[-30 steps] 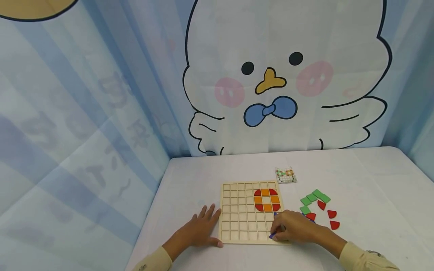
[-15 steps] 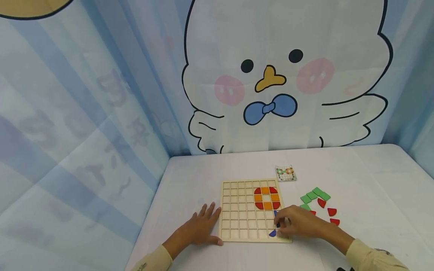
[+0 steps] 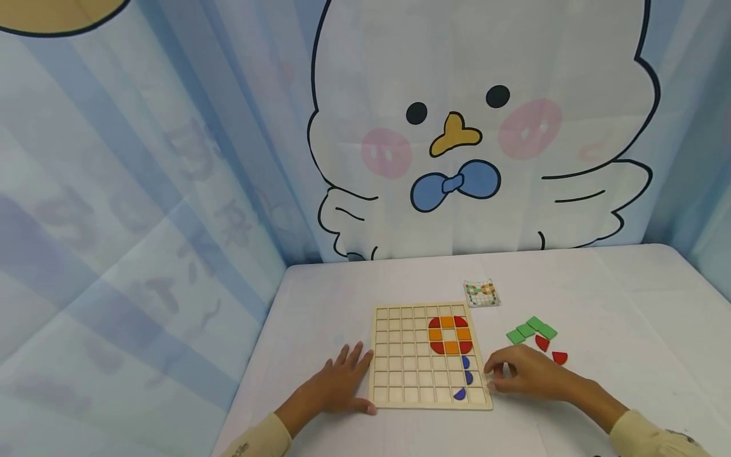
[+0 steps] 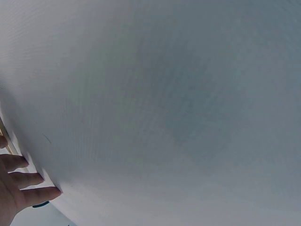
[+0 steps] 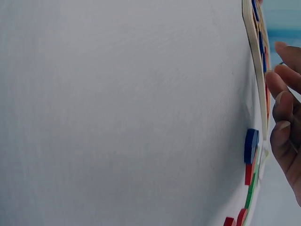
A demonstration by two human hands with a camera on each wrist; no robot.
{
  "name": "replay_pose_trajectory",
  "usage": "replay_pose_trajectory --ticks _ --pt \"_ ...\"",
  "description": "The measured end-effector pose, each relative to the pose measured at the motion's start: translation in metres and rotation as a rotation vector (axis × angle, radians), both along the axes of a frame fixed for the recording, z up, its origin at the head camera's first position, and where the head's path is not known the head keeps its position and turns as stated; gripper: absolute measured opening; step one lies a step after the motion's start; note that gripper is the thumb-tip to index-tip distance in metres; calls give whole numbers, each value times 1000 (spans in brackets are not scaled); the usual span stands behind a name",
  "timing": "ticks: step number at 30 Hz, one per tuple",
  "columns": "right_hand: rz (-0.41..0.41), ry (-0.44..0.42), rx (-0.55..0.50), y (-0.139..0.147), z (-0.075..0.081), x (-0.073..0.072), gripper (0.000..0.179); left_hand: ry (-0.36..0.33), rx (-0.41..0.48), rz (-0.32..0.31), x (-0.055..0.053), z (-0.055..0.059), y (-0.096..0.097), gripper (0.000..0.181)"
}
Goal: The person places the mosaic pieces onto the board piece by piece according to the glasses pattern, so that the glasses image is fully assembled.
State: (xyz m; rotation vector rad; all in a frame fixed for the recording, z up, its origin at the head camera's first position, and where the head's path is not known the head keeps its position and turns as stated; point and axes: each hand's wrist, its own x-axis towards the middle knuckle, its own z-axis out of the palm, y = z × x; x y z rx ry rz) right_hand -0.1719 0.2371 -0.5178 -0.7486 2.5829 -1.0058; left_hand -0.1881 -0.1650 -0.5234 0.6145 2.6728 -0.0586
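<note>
A wooden grid board [image 3: 394, 365] lies on the white table. In the head view my left hand [image 3: 337, 384] rests flat with fingers spread, fingertips at the board's left edge. Near the right edge hovers my right hand [image 3: 525, 374], its fingers loosely bent with a gap between thumb and index, holding nothing. Three blue rounded pieces stand in the board's lower right cells: an upper one [image 3: 466, 362], a middle one [image 3: 469, 378] and a lower one [image 3: 460, 394]. Above them, red quarter-circles [image 3: 436, 347] and orange squares [image 3: 451, 347] form a ring.
Right of the board lie several green squares [image 3: 525, 330] and red pieces [image 3: 559, 358], partly hidden by my right hand. One loose blue piece [image 5: 251, 147] shows in the right wrist view. A small pattern card [image 3: 481, 294] lies behind the board. A printed curtain [image 3: 457, 228] hangs behind the table.
My right hand has drawn back rightward off the board, letting go of the middle blue piece, which now lies in a cell. My left hand has stayed put.
</note>
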Motion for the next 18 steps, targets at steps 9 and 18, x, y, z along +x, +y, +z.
replay_pose_trajectory --ticks 9,18 --pt "-133 59 10 33 -2 -9 23 -3 8 2 2 3 0 112" --pt "-248 125 46 60 -1 -25 24 4 15 -6 3 5 1 112"
